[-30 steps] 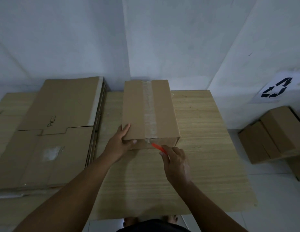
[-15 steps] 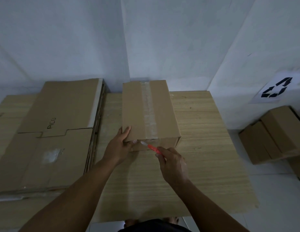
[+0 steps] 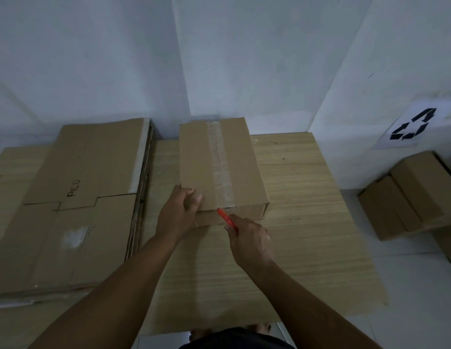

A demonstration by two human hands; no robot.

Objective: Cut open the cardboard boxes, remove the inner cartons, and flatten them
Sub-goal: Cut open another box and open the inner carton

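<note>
Cardboard sheets, flattened (image 3: 75, 197), lay stacked on the far left of the desk (image 3: 307, 222), top sheet marked "PICO", right edge of the stack just beside the sealed box (image 3: 219, 167). Narrow strip of bare desk ran between stack and box. Left hand (image 3: 177, 214) gripped the box's near left corner, fingers curled over the top edge, thumb on top. Box sat flat at desk centre, far end near the wall, clear tape (image 3: 220, 167) running lengthwise down the top seam. Right hand (image 3: 249, 241) was closed around an orange cutter (image 3: 225, 217), tip touching the near end of the taped seam at the box's front edge; blade itself too small to make out. Near side of the desk in front of the box was open wood, crossed only by both forearms. Right of the box a wide stretch of desk ran to the right edge. Desk surface was light wood grain, near right corner looked ragged. Past the right edge, on the pale tiled floor (image 3: 408, 298), closed cardboard boxes (image 3: 410, 195) sat against the wall, well apart from the desk. Above them a paper recycling sign (image 3: 413, 127) was stuck on the wall. Walls (image 3: 269, 59) white, meeting in a corner behind the box. Lighting was dim.
</note>
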